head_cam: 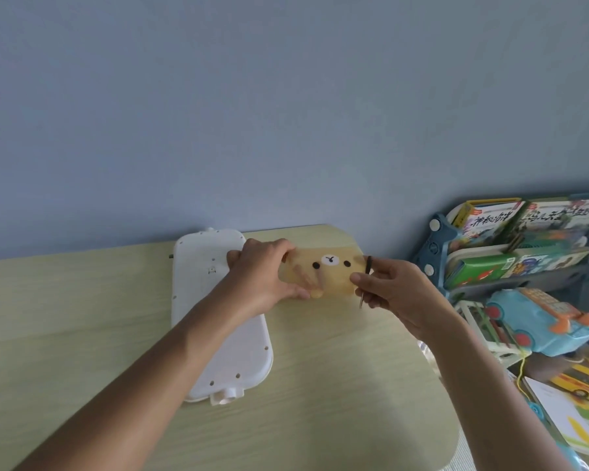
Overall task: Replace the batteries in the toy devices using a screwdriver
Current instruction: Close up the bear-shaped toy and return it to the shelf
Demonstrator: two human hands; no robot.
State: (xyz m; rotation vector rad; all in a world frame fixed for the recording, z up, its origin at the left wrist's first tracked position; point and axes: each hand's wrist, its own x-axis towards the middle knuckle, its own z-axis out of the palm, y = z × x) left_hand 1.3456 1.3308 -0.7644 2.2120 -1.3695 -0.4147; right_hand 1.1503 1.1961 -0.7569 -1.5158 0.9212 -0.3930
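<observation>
I hold a small yellow toy with a bear face (323,270) up over the far part of a pale wooden table (337,385), between both my hands. My left hand (264,278) grips the toy's left end, fingers curled behind it and thumb under its lower edge. My right hand (393,294) pinches the toy's right edge with thumb and fingers, and the same hand also holds a thin screwdriver (366,282), its dark handle up by the toy's corner and its metal tip pointing down. A long white toy (218,321) lies flat on the table to the left, partly under my left forearm. Beyond the table's right edge stand a rack of picture books (524,246) and a blue toy bus (541,321).
</observation>
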